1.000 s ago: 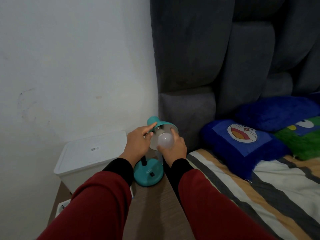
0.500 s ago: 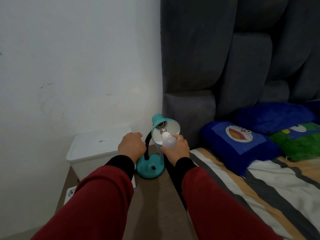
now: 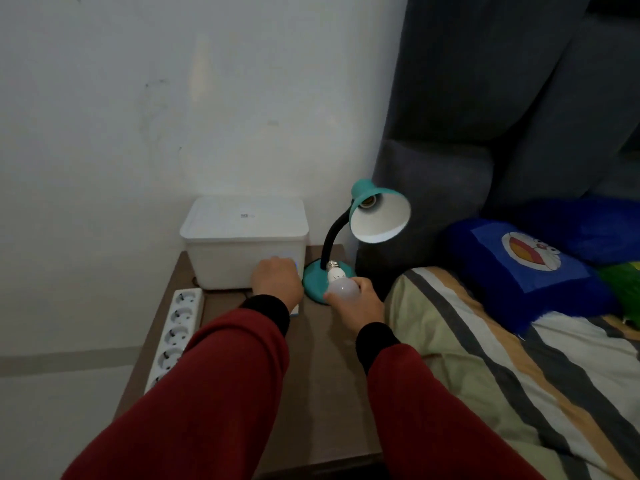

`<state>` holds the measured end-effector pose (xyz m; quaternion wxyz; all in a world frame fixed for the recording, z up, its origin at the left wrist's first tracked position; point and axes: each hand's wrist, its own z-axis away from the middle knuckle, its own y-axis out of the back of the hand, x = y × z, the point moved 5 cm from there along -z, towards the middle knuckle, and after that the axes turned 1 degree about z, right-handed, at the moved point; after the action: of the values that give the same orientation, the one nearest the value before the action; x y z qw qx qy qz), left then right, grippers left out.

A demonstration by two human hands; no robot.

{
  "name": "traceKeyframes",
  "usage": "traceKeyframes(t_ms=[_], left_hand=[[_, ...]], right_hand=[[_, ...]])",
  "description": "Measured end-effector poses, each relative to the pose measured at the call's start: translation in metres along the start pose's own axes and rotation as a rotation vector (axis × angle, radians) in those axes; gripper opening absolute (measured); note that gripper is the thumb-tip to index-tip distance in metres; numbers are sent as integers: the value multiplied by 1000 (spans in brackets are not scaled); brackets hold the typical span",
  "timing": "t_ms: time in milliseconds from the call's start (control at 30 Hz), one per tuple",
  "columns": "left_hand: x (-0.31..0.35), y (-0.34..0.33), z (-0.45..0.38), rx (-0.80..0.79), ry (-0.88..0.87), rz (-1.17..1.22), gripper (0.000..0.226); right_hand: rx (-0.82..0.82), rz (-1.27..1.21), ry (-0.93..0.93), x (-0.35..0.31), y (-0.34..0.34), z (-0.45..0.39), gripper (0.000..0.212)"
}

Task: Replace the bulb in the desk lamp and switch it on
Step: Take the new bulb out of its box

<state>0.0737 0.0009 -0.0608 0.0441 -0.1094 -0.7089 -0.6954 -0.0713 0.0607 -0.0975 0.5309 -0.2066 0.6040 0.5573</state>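
Bulb [image 3: 341, 285]: out of lamp [image 3: 375, 216], gripped in right hand [image 3: 360, 303], above teal base. Socket [image 3: 366, 202]: empty. Left hand [image 3: 277, 280]: closed, against white box [image 3: 242, 237] on surface [image 3: 329, 375]; contents hidden. Advice: park bulb away from edge, fetch replacement, thread straight.

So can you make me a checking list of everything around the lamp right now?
Surface: brown bedside table, partly covered by the sleeves.
Job's things: teal desk lamp upright, its socket empty; white bulb out of the lamp.
Clutter: white lidded box behind the left hand; a small blue-edged thing by that hand, unclear.
Grippers: right hand holds the bulb, screw cap pointing away; left hand closed, against the box front.
Cables: white power strip along the table's left edge; nothing visibly plugged in.
Surroundings: white wall, grey padded headboard, striped bedding, blue cartoon pillow.
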Motion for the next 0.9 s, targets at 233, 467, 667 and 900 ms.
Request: traceKeyframes(t_ms=[233, 467, 667, 900], left_hand=[[-29, -43, -4, 51, 1, 75, 39], [-50, -67, -11, 166, -52, 196, 45], [-52, -73, -15, 274, -42, 388, 30], [-59, -79, -22, 326, -2, 648, 24]], right_hand=[[-141, -101, 25, 42, -47, -8, 55], [-113, -83, -30, 76, -83, -26, 69], [-78, 114, 5, 75, -88, -33, 69], [-101, 98, 44, 72, -92, -52, 68]])
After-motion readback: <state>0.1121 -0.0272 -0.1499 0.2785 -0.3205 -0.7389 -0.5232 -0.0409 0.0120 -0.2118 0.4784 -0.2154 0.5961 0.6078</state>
